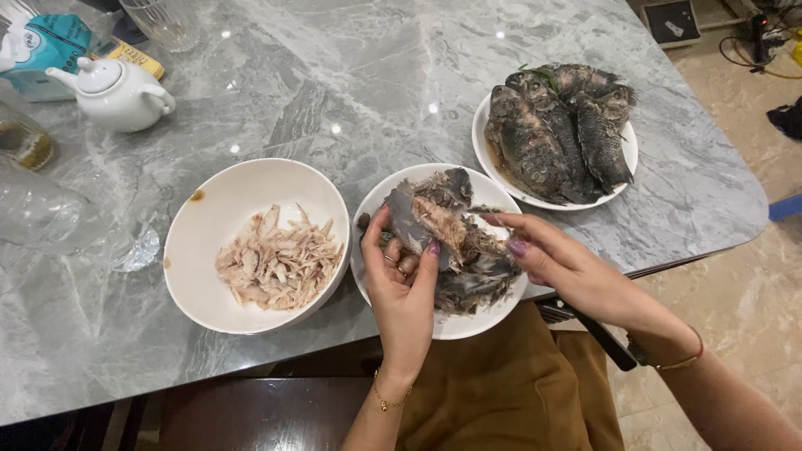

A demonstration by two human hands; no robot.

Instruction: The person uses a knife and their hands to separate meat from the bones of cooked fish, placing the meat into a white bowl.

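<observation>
Left hand (403,280) grasping fish piece (422,219) over middle bowl (459,321) near table edge (83,367), catching scraps; right hand (558,260) released, fingertips picking.

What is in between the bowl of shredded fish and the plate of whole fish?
In the head view, the middle plate sits between the bowl of shredded fish and the plate of whole fish. It holds a picked-apart fish, and both hands work there.

Bright overhead light (small glints on marble (359,92)), sharp focus
</observation>
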